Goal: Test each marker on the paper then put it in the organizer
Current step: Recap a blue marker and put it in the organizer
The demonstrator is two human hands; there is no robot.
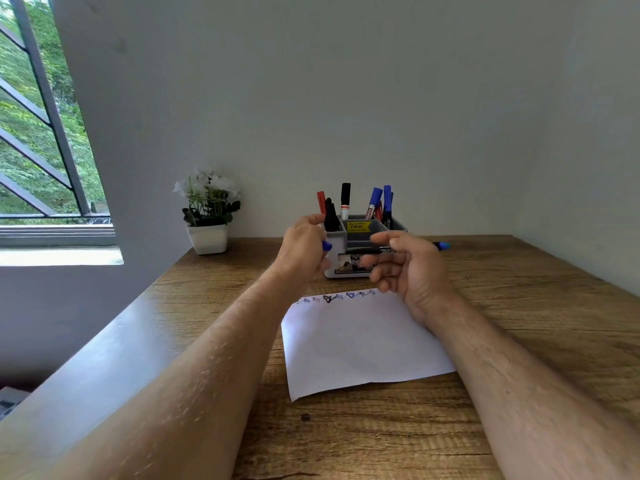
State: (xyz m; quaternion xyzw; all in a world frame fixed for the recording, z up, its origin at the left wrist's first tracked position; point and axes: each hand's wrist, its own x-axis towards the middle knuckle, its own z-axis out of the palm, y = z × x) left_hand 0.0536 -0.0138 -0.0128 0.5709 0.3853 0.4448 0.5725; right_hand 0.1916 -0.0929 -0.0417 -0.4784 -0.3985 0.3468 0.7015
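My right hand [408, 268] holds a dark marker [367, 251] level in front of the organizer, its blue rear end [443, 245] sticking out to the right. My left hand [304, 244] is closed on a small blue cap [327, 245], a short gap from the marker's left tip. The grey organizer [360, 237] stands at the back of the table with several red, black and blue markers upright in it. White paper [360, 341] lies below my hands, with a row of scribbles [337, 297] along its far edge.
A white pot of white flowers [207, 216] stands at the back left of the wooden table [519, 323]. The wall runs close behind the organizer and along the right side. A barred window [41, 133] is at the left.
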